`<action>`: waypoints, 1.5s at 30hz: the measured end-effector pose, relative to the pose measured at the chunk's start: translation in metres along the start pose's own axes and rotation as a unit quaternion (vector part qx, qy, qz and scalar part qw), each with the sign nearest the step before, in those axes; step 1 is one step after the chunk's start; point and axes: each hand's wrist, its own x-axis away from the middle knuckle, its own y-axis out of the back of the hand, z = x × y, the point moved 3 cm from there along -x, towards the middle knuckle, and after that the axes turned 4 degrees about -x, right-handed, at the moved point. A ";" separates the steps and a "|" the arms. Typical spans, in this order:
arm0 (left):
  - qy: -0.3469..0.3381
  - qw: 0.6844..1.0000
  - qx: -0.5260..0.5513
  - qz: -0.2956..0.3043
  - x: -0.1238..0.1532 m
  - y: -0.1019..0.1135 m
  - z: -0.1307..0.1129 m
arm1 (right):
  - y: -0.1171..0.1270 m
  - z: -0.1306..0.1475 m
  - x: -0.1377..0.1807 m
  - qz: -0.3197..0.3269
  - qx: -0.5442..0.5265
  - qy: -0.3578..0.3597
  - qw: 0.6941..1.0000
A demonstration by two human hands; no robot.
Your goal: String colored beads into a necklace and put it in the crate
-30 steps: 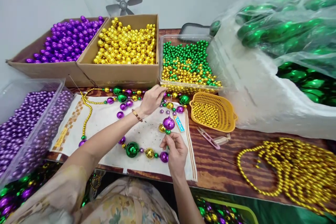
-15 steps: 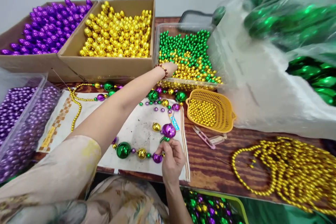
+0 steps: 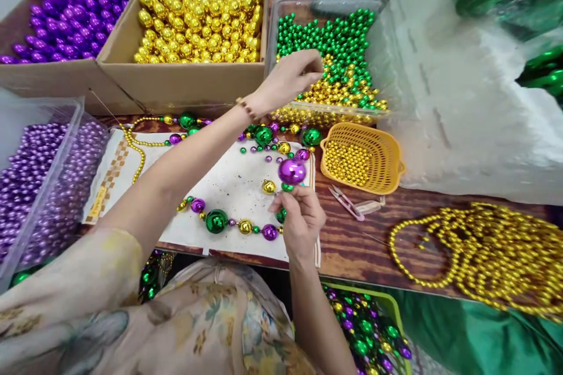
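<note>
My left hand (image 3: 301, 70), with a beaded bracelet at its wrist, is over the clear plastic bin (image 3: 338, 110) of small green and gold beads. Its fingers are curled together; whatever they hold is hidden. My right hand (image 3: 303, 217) pinches the bead strand at the right side of the white cloth (image 3: 237, 179). Just above its fingertips are a small green bead (image 3: 287, 187) and a big purple bead (image 3: 292, 171). The strand continues left through a purple bead (image 3: 270, 232), a gold bead (image 3: 246, 226) and a large green bead (image 3: 217, 221). A loose gold bead (image 3: 268, 186) lies nearby.
Boxes of purple beads (image 3: 83, 9) and gold beads (image 3: 200, 23) stand behind. An orange basket (image 3: 387, 158) holds small gold beads. Pink thread snips (image 3: 346, 202) and gold strands (image 3: 505, 252) lie to the right. A clear container (image 3: 70, 123) stands left, a white sack (image 3: 444, 99) right.
My left hand has risen from among the beads in the clear bin, its fingers now curled above them. My right hand keeps its pinch on the strand. The camera view has tilted down.
</note>
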 end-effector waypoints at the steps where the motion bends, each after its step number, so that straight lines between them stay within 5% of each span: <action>1: 0.008 0.996 0.087 -0.029 0.025 0.009 -0.005 | -0.008 0.000 0.001 0.028 0.005 -0.003 1.000; 6: 0.196 0.887 0.399 -0.128 0.153 0.031 0.013 | -0.038 -0.020 0.019 0.154 0.032 -0.033 0.987; 11: 0.255 0.799 0.519 -0.162 0.219 0.029 0.021 | -0.024 -0.033 0.032 0.102 0.043 -0.074 0.991; 18: 0.250 0.760 0.576 -0.165 0.223 0.029 0.009 | 0.007 0.028 -0.028 0.023 0.109 0.081 0.991; 22: 0.243 0.759 0.579 -0.171 0.225 0.032 0.006 | -0.010 0.074 -0.081 0.065 0.091 0.179 0.977; 25: 0.239 0.769 0.560 -0.195 0.229 0.040 0.006 | -0.038 0.083 -0.096 0.133 0.060 0.186 0.972; 31: 0.224 0.777 0.525 -0.264 0.237 0.057 0.016 | -0.076 0.032 -0.047 0.257 -0.042 0.065 0.963; 37: 0.233 0.751 0.551 -0.279 0.242 0.057 0.020 | -0.055 -0.035 0.011 0.210 0.033 -0.075 0.974; 45: 0.275 0.675 0.621 -0.290 0.243 0.052 0.019 | -0.045 -0.049 0.036 0.170 0.073 -0.086 0.979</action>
